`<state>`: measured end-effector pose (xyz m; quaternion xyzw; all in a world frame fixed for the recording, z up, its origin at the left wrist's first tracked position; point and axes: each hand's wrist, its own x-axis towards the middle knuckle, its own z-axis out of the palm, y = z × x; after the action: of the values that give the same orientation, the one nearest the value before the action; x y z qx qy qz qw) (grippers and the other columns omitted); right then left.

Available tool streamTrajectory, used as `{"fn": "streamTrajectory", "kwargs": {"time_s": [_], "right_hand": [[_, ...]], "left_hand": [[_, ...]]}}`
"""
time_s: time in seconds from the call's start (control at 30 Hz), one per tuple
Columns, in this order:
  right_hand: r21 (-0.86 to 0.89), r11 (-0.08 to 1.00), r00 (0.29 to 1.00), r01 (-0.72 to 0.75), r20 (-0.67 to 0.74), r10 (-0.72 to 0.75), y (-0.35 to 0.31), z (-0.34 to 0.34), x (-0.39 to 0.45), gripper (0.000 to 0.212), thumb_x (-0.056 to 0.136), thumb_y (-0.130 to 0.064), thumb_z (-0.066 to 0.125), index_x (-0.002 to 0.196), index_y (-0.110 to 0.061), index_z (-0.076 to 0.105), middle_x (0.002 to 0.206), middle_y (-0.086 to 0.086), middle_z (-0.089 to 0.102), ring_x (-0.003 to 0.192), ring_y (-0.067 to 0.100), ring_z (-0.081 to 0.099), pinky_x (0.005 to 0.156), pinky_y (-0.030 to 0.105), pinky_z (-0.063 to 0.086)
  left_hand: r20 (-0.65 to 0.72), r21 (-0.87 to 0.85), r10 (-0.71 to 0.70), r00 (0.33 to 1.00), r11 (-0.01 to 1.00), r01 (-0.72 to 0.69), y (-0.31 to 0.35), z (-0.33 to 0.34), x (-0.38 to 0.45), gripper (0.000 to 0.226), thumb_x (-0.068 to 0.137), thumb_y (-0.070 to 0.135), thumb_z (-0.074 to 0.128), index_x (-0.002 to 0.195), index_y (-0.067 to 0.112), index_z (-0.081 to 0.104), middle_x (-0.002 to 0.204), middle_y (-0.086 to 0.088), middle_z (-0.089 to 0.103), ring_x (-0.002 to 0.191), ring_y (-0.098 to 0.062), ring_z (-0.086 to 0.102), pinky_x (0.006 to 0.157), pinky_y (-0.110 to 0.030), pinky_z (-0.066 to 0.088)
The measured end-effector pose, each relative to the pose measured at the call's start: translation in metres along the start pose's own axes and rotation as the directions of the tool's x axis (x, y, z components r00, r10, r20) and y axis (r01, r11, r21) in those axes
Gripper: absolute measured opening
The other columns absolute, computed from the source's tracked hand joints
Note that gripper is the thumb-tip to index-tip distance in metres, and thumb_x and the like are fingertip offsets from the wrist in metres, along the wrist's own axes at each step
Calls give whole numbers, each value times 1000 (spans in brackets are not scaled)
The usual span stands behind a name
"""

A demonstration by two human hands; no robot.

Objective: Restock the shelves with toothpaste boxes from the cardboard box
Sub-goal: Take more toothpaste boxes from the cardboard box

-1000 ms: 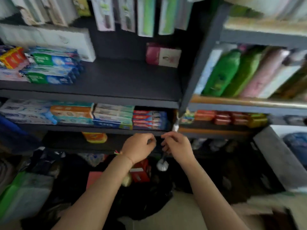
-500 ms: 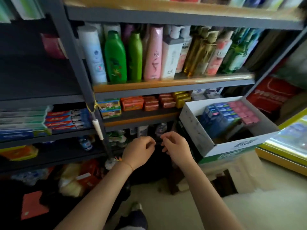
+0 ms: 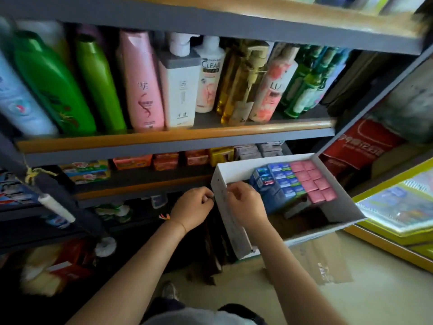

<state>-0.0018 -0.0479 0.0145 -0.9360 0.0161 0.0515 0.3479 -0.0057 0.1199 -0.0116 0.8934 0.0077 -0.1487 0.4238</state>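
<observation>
Head view: a white cardboard box (image 3: pixel 236 227) is seen at the lower right, resting beside the shelving, open at the top and part-filled. Blue toothpaste boxes (image 3: pixel 277 181) and pink toothpaste boxes (image 3: pixel 310 181) are packed on end against its far side, end flaps upward; the near half of the interior is seen dark and vacant. The left hand (image 3: pixel 192 211) is held just outside the box's near left wall, its fingers curled; a small dark object appears to be pinched at the fingertips, but it cannot be identified. The right hand (image 3: pixel 246 205) is raised over the same wall, fingers bent inward toward the left hand; whether anything is held in it cannot be told. The hands are close together, almost touching. Shampoo bottles (image 3: pixel 145 83) are ranged on the shelf above, and soap bars (image 3: pixel 164 160) on the shelf (image 3: pixel 145 190) behind the hands.

The cartons are judged light, stiff along their edges, easily dented on the broad faces, and smooth enough to slip. A hold across the narrow sides near the upper end is advised, several being lifted together as a block.
</observation>
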Motion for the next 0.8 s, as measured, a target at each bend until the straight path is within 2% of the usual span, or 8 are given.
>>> {"fn": "streamTrajectory", "kwargs": {"time_s": [0.07, 0.13, 0.23, 0.3, 0.37, 0.5, 0.67, 0.8], "right_hand": [[-172, 984, 998, 43, -34, -49, 22, -13, 22, 16, 93, -20, 55, 101, -12, 67, 106, 6, 63, 104, 26, 56, 83, 36, 46], [-428, 901, 996, 71, -24, -89, 45, -23, 43, 23, 94, -20, 50, 111, -14, 64, 119, 5, 60, 118, 28, 47, 96, 43, 39], [-659, 742, 991, 124, 114, -64, 74, -39, 74, 40, 96, -18, 44, 136, -16, 49, 146, 6, 44, 142, 29, 25, 114, 52, 19], [-693, 694, 977, 193, 201, -71, 92, -46, 92, 54, 97, -16, 44, 149, -14, 32, 157, 8, 28, 150, 30, 9, 119, 57, 8], [-726, 632, 957, 269, 273, -94, 109, -53, 107, 63, 97, -15, 47, 154, -11, 20, 161, 11, 17, 151, 32, 1, 118, 59, 5], [-747, 514, 904, 421, 392, -170, 137, -64, 125, 71, 98, -12, 48, 156, -7, 7, 162, 15, 7, 151, 36, -5, 118, 61, 4], [-650, 512, 825, 562, 486, -288, 153, -67, 129, 64, 99, -6, 43, 155, -6, 11, 163, 15, 6, 151, 34, -4, 120, 54, 4], [-584, 497, 764, 642, 538, -356, 150, -67, 139, 64, 94, -14, 56, 148, -7, 25, 154, 17, 27, 146, 33, 19, 121, 50, 15]], "left_hand": [[-3, -11, -28, 1000, 1000, 28, 19, 16, 19, 30, 99, 31, 52, 128, 25, 56, 122, 1, 55, 110, -19, 57, 91, -35, 49], [-39, -30, -75, 996, 997, 74, 33, 37, 33, 44, 97, 31, 55, 140, 25, 44, 134, -3, 47, 121, -24, 53, 96, -37, 47], [-93, -74, -188, 978, 981, 181, 45, 78, 51, 72, 91, 31, 62, 151, 25, 22, 147, -8, 38, 128, -30, 49, 99, -42, 48], [-131, -66, -330, 935, 944, 324, 52, 103, 57, 80, 90, 29, 63, 152, 24, 13, 154, -13, 30, 126, -35, 51, 95, -44, 50], [-207, -32, -461, 863, 885, 465, 59, 121, 59, 75, 91, 21, 57, 151, 23, 11, 152, -16, 33, 118, -39, 55, 90, -47, 52], [-354, -21, -527, 773, 830, 557, 69, 137, 60, 74, 91, 11, 52, 151, 31, 13, 138, -11, 48, 102, -36, 61, 72, -43, 53], [-410, 44, -567, 714, 770, 637, 81, 140, 59, 73, 91, 12, 57, 150, 29, 16, 125, -10, 56, 98, -33, 63, 65, -38, 44], [-380, 31, -586, 715, 765, 644, 82, 139, 60, 68, 95, 16, 52, 151, 26, 15, 125, -14, 55, 99, -35, 61, 68, -41, 46]]}}
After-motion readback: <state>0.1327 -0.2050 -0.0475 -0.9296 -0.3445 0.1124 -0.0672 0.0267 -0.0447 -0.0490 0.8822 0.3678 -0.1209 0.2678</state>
